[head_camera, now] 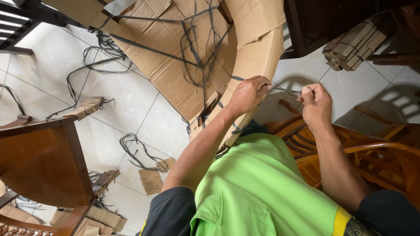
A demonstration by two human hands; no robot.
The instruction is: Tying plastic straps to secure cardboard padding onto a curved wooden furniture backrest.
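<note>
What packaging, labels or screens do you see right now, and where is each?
Curved cardboard wrap: brown, before the hands, left hand on it.
Grey strap: thin, stretched between left and right hand.
Flat cardboard sheet: brown, top centre, under loose straps.
Strapped cardboard bundle: tan, top right.
No labels or screens visible.

Both arms stretched forward from dark short sleeves, bare from the upper arm down. Left hand curled into a loose fist, knuckles up, fingertips pinched at the far side. Right hand fisted too, thumb side turned toward the left one, wrist slightly bent. Hands close together at about the same height, not touching.
</note>
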